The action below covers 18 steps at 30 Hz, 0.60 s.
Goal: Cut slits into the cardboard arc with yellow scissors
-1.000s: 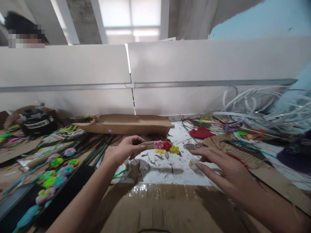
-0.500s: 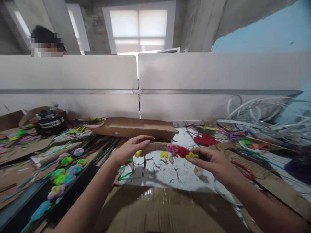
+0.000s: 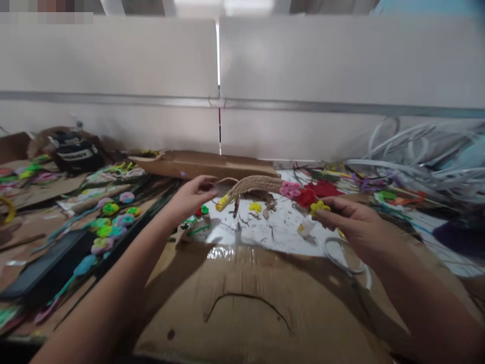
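My right hand (image 3: 350,220) pinches the right end of a curved band wrapped in brown strip (image 3: 261,183), beside its yellow flower (image 3: 320,208). A pink flower (image 3: 290,189) and a red flower (image 3: 305,198) sit along the band next to it. My left hand (image 3: 195,196) is at the other end, fingers curled and closed on a thin brown strip that arcs over to the band; the exact grip is blurred. Just right of those fingertips, the band's yellow tip (image 3: 223,203) points down and left. A loose yellow flower (image 3: 255,207) lies on the white surface beneath.
Cardboard (image 3: 242,303) with a dark bent wire (image 3: 246,295) covers the near side. Colourful fuzzy flowers (image 3: 111,230) and a black tray (image 3: 47,263) lie left. White plastic strips (image 3: 413,146) pile up at right. A white partition (image 3: 303,65) stands behind; a person is partly visible beyond.
My view has tilted down, bringing the bent wire into sight. My left hand has moved left, away from the band's wrapped part. My right hand still holds the flowered end, now farther right.
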### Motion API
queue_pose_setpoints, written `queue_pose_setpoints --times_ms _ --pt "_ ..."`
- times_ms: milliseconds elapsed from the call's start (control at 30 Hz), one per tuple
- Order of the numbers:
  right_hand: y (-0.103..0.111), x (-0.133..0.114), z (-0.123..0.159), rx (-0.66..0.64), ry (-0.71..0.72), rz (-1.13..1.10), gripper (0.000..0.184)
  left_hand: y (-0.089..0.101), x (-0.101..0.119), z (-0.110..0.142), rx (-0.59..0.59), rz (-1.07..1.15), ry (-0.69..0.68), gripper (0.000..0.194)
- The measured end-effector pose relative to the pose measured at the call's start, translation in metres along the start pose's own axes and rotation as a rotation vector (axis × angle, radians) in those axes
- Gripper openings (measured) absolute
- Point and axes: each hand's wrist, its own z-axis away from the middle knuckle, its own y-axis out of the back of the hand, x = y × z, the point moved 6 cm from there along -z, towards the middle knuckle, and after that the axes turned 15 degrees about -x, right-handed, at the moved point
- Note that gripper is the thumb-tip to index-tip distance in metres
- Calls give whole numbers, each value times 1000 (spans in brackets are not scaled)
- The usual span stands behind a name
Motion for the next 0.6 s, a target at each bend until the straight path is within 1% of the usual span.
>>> queue_pose_setpoints --times_ms 67,100,133,200,267,333,433,500,600 --pt "-3 5 8 -48 -60 -11 54 4 5 22 88 -95 42 54" --pt "-6 9 13 -75 -92 -35 54 4 9 34 107 -130 68 55" --pt "-9 14 17 -100 -125 -70 54 2 11 46 90 -140 92 55" --pt "-18 26 27 -137 -183 -138 54 -7 15 69 14 -154 143 51" --pt "-30 37 37 -169 -224 -172 50 -16 17 89 -53 -178 152 42" --pt "-45 45 46 -207 -254 -185 46 -23 16 106 -88 -209 165 37" --pt "-69 55 59 -282 -322 -241 40 -34 10 126 -145 -247 218 35" --pt "-85 60 67 -377 -358 -316 38 -44 8 138 -189 -255 238 32" --pt "-102 64 75 -495 -352 -403 39 -57 7 150 -193 -235 250 38"
